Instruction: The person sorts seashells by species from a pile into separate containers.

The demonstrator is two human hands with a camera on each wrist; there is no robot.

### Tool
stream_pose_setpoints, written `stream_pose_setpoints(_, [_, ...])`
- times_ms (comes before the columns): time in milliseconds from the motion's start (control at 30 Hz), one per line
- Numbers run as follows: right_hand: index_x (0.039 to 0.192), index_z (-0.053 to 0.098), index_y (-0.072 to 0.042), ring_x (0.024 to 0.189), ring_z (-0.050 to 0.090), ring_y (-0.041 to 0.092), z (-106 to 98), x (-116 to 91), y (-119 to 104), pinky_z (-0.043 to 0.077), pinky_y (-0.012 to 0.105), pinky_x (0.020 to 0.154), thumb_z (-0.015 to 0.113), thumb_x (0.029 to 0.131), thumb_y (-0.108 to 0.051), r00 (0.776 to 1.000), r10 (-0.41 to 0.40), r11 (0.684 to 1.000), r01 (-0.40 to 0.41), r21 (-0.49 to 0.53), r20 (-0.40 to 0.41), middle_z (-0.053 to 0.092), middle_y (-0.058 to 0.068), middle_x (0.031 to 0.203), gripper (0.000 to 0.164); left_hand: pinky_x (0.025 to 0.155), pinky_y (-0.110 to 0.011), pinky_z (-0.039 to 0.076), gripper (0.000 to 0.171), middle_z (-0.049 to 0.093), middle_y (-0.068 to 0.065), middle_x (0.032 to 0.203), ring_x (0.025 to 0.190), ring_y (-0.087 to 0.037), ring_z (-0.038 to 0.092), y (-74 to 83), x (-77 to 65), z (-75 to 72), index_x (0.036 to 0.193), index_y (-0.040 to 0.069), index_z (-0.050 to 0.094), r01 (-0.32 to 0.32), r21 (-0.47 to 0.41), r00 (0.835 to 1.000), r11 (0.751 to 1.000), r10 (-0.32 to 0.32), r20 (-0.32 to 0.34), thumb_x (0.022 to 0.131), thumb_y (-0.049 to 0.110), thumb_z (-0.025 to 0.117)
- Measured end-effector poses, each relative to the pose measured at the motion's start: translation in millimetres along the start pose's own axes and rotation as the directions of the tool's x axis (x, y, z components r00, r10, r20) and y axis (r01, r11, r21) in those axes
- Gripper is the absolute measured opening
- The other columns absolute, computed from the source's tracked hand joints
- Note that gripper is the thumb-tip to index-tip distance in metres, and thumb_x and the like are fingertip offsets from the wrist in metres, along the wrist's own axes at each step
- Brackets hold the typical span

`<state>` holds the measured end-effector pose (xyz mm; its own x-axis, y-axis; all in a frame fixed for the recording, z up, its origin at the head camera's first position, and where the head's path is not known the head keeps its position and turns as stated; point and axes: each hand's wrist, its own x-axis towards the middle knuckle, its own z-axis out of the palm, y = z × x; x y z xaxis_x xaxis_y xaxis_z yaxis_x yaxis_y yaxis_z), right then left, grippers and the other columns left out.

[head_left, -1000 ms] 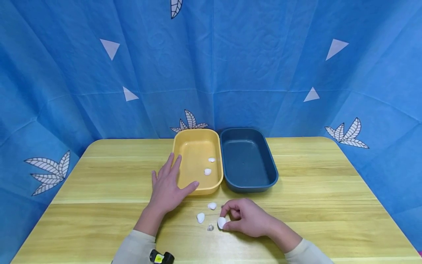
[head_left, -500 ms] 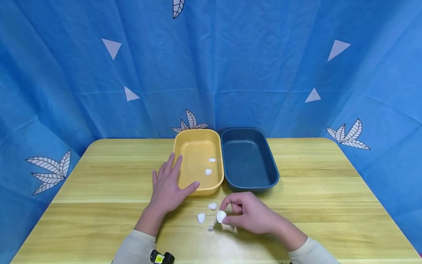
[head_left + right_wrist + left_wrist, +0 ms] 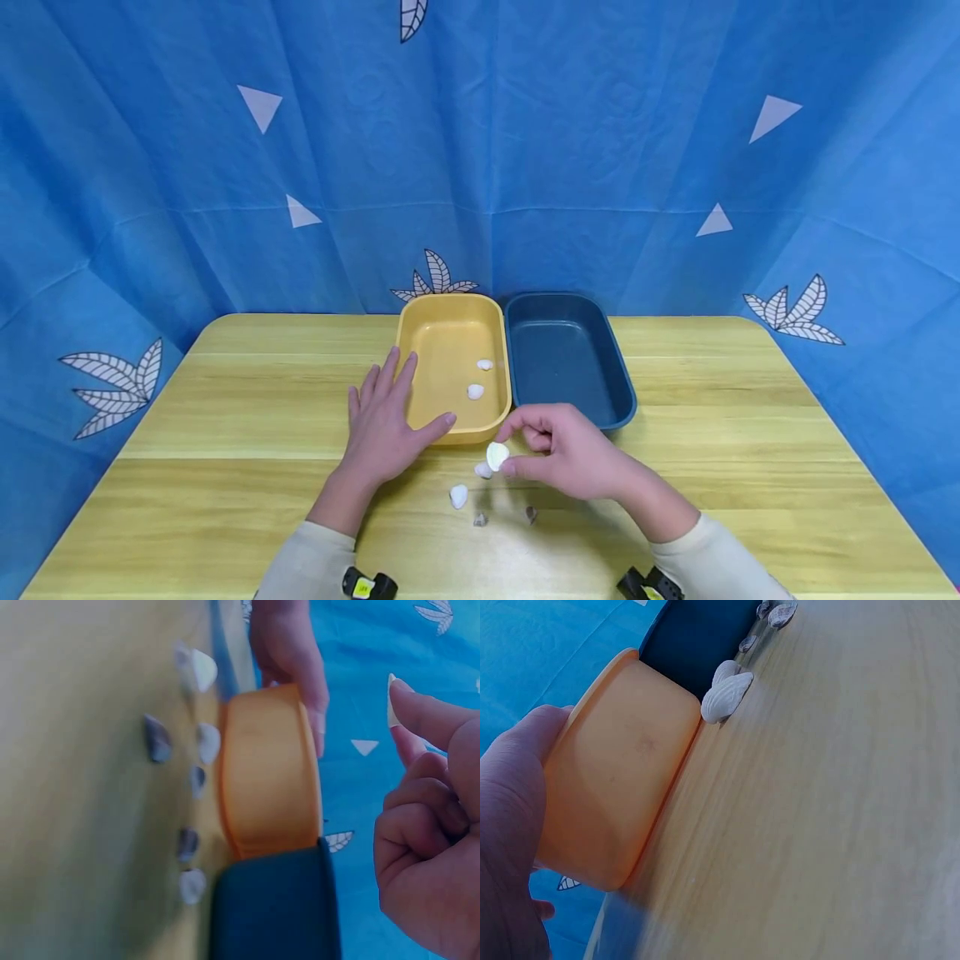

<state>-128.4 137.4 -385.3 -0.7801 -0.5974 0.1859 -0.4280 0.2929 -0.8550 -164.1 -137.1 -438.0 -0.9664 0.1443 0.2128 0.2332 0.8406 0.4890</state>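
My right hand [image 3: 573, 454] pinches a white seashell [image 3: 497, 456] between thumb and index finger, raised over the table just in front of the yellow bin [image 3: 438, 358]. In the right wrist view the seashell [image 3: 391, 701] shows edge-on at the fingertips. My left hand [image 3: 382, 429] rests spread on the near left corner of the bin, fingers straight and thumb over the front rim. Two white shells [image 3: 475, 391] lie inside that bin. On the table are another white shell [image 3: 458, 497], one partly behind the held shell, and small dark shells [image 3: 531, 514].
A dark blue bin [image 3: 558, 358] stands against the yellow one on the right. More shells [image 3: 191, 886] lie beside it in the right wrist view, hidden under my right hand in the head view. A blue patterned curtain [image 3: 480, 150] hangs behind the wooden table [image 3: 750, 467].
My right hand has lifted the white seashell off the table and carried it toward the yellow bin, uncovering a small dark shell. The left hand stays on the bin.
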Motion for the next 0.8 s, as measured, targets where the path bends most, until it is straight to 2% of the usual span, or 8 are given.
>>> stream_pose_setpoints(300, [0.102,0.071,-0.017,0.052,0.027,0.017,-15,27,-3,0.032,0.028,0.057,0.081,0.086,-0.016,0.996,0.006,0.998,-0.001,0.057,-0.086,0.023,-0.003,0.06,0.018,0.109,-0.071,0.001,0.105,0.008,-0.007,0.167,0.146,-0.046,0.014,0.8,0.1,0.6,0.161,0.018,0.024,0.017,0.003,1.0,1.0,-0.017,0.005,0.08,0.075,0.062])
stream_pose_setpoints(467, [0.103,0.071,-0.015,0.051,0.028,0.019,-18,48,0,0.03,0.03,0.055,0.08,0.087,-0.014,0.989,0.004,0.999,0.001,0.036,-0.147,0.025,-0.002,0.059,0.019,0.108,-0.072,0.002,0.104,0.008,-0.007,0.167,0.145,-0.045,0.015,-0.9,-0.6,0.0,0.161,0.018,0.024,0.012,0.008,1.0,1.0,-0.012,0.005,0.081,0.076,0.06])
stream_pose_setpoints(800, [0.104,0.071,-0.013,0.052,0.032,0.024,-21,82,9,0.031,0.032,0.054,0.078,0.089,-0.017,0.972,0.07,0.997,-0.062,0.04,-0.225,0.028,0.002,0.059,0.017,0.109,-0.071,0.0,0.102,0.006,-0.006,0.167,0.145,-0.045,0.015,-0.2,-0.1,0.3,0.16,0.018,0.025,0.022,-0.004,1.0,1.0,-0.021,0.009,0.083,0.069,0.065])
